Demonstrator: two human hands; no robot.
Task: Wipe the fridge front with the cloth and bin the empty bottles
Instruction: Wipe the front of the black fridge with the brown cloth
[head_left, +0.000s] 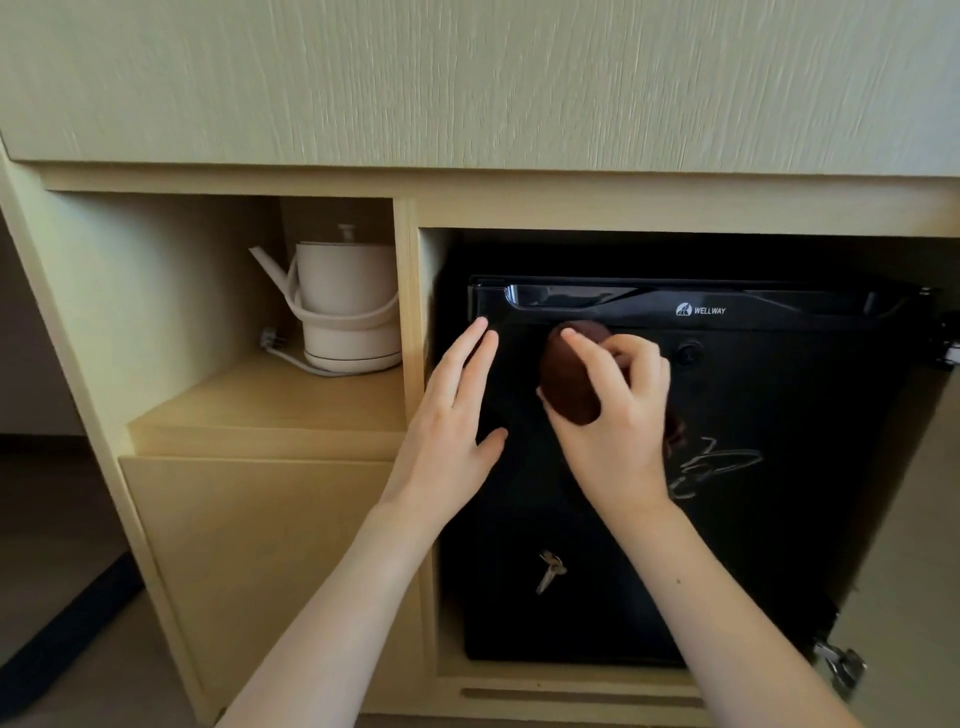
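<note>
Head view, looking down into a pale wooden cabinet (260, 545). A black Wellway mini fridge (779, 519) is being housed in the compartment at four o'clock, with its door closed. A bunched brown cloth (569, 384) is being gripped by the right hand (623, 421), fingers curled round it. It is being pressed to the upper door just under the handle recess (675, 299), near the centre of the frame. The left hand (452, 415) is being held flat, fingers straight, at the door's left edge, at nine o'clock of the cloth. Whether it is touching the door cannot be told. The hands are being kept apart.

The wiping is judged to be only partly done. White scribbled marks (711, 465) are showing on the door at four o'clock of the cloth. Lower down, at six o'clock, keys (549, 569) are hanging in a lock. No bottles and no bin are being shown, so that half is judged outstanding.

Room for the stroke is being limited by the cabinet wall at the left and a metal hinge (839, 662) at five o'clock. The door face between is being left free. A white kettle (348, 306) is being kept behind a partition at nine o'clock.
</note>
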